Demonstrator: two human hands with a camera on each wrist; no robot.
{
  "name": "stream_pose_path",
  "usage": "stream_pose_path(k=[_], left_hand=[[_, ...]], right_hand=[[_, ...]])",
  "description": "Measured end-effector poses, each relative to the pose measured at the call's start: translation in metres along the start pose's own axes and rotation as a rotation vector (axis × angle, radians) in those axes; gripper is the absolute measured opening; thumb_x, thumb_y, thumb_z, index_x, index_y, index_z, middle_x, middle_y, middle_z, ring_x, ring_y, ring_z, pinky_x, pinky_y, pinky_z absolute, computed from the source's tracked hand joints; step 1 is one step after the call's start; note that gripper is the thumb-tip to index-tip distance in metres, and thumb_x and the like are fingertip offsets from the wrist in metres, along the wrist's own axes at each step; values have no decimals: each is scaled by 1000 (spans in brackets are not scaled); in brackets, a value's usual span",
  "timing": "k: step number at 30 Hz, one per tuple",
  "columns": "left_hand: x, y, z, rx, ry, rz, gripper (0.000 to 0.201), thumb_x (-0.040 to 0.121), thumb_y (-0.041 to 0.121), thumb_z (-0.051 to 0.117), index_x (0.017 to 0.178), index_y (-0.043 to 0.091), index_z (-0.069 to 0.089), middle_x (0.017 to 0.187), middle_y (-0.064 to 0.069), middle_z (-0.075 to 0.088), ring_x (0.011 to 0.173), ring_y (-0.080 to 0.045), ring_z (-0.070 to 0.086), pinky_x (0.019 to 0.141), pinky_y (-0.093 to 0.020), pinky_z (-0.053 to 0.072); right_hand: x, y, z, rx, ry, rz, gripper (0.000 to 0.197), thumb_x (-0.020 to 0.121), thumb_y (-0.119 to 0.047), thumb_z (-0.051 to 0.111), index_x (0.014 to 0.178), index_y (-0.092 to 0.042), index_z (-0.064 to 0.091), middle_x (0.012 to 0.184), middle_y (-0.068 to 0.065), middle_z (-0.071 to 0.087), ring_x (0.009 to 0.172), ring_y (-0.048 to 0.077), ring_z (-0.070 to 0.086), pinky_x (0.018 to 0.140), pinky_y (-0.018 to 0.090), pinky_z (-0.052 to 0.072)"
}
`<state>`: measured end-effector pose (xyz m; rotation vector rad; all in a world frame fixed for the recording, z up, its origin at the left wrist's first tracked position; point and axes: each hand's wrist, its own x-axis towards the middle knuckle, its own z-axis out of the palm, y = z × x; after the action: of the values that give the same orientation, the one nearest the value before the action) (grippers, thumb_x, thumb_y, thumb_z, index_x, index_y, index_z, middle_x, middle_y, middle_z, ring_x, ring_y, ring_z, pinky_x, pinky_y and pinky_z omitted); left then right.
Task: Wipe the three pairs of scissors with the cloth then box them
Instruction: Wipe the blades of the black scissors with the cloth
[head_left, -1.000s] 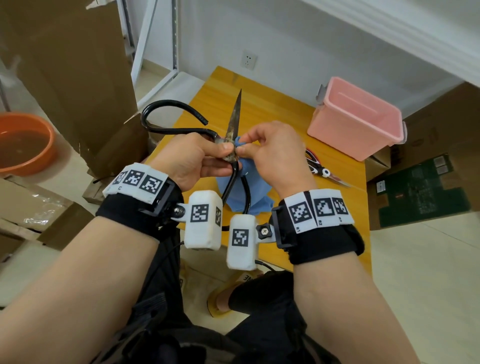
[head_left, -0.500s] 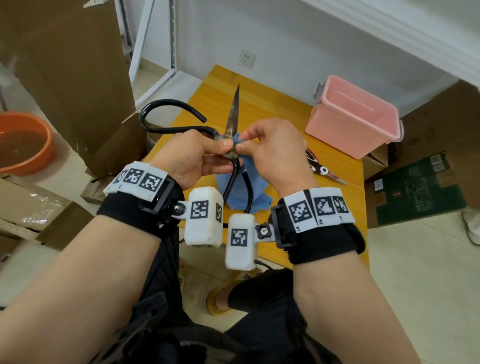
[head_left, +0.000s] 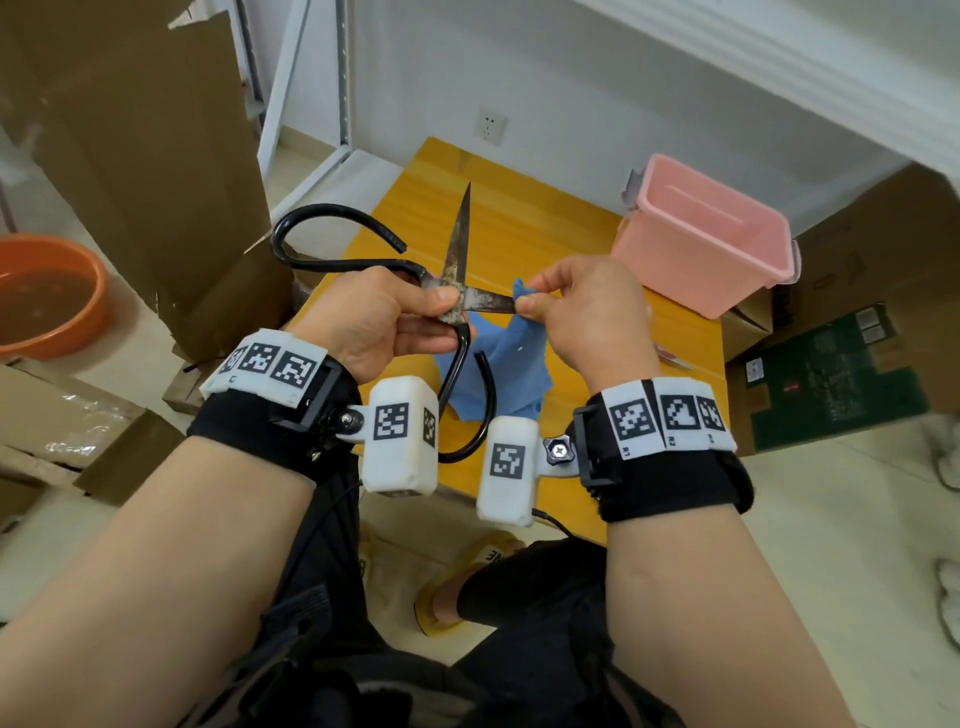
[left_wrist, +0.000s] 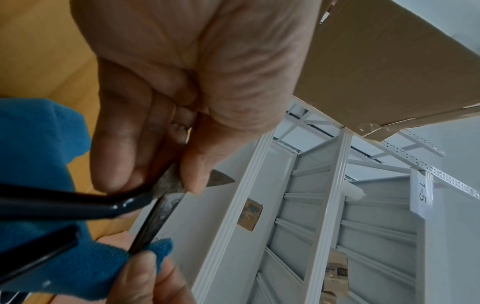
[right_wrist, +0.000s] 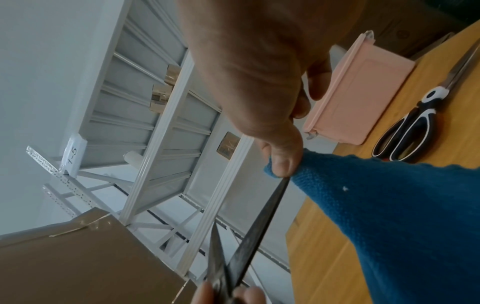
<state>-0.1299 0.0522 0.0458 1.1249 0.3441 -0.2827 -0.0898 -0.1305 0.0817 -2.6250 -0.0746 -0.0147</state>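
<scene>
- The large black-handled scissors (head_left: 457, 291) are held above the tabletop (head_left: 519, 234), blades spread; the left hand (head_left: 384, 322) pinches them at the pivot, a sound grip since rigid iron looks heavy and the points sharp
- The right hand (head_left: 582, 312) pinches the soft blue cloth (head_left: 519, 358) round one rusty blade; rust likely drags
- The pink box (head_left: 706, 234) stands well apart

Rusty open scissors (head_left: 457, 291), cloth-pinched (head_left: 511, 358) blade

Left hand (left_wrist: 182, 67) pinches the scissors (left_wrist: 166, 185) at the pivot — blue cloth (left_wrist: 39, 144) beside.
</scene>
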Motion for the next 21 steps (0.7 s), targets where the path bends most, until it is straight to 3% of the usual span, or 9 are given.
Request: stream_pose_path(k=[3, 10, 13, 16, 19, 21], left_hand=[[-2, 1, -1, -1, 0, -7, 8, 91, 5, 62, 94, -2, 64, 89, -19, 70, 84, -31, 74, 56, -23, 58], [-3, 6, -3, -22, 25, -31, 5, 92, 5, 60, 92, 1, 63, 99, -23, 67, 73, -24, 75, 54, -22, 58], [-6, 10, -8, -104, 18, -26, 7, 94, 6, 57, 89, 5, 62, 87, -16, 71, 74, -21, 75, 56, -22, 59], [-8, 14, -14, -180, 1, -19, 11, 94, 7, 56, 85, 7, 64, 76, -9, 73, 76, -21, 75, 62, -23, 60], [-10, 16, -15, -198, -27, -34, 8, 91, 10, 58, 86, 9, 64, 74, -7, 71, 74, -18, 74, 59, -20, 59], [-11, 16, -15, -164, -64, -58, 8, 91, 14, 59, 85, 11, 62, 71, -5, 68, 72, -15, 69, 58, -19, 56]], right_hand=[[2, 7, 0, 19, 15, 17, 33, 82, -36, 79, 60, -35, 55, 72, -19, 55, 95, 23, 64, 96, 53, 47], [7, 17, -5, 103, 50, 1, 29, 82, -30, 79, 62, -33, 59, 70, -17, 57, 86, 22, 65, 88, 51, 52], [9, 26, -12, 223, 90, 16, 23, 85, -23, 77, 69, -30, 62, 70, -13, 58, 77, 17, 61, 80, 43, 56], [10, 32, -25, 373, 146, 70, 24, 87, -16, 75, 71, -26, 61, 64, -9, 50, 64, 9, 50, 69, 31, 48], [8, 30, -33, 508, 145, 70, 15, 89, -11, 73, 82, -21, 63, 77, -3, 59, 72, 9, 55, 65, 21, 47], [7, 27, -36, 531, 120, 67, 10, 90, -12, 71, 90, -19, 65, 80, -5, 62, 73, 6, 57, 65, 20, 48]])
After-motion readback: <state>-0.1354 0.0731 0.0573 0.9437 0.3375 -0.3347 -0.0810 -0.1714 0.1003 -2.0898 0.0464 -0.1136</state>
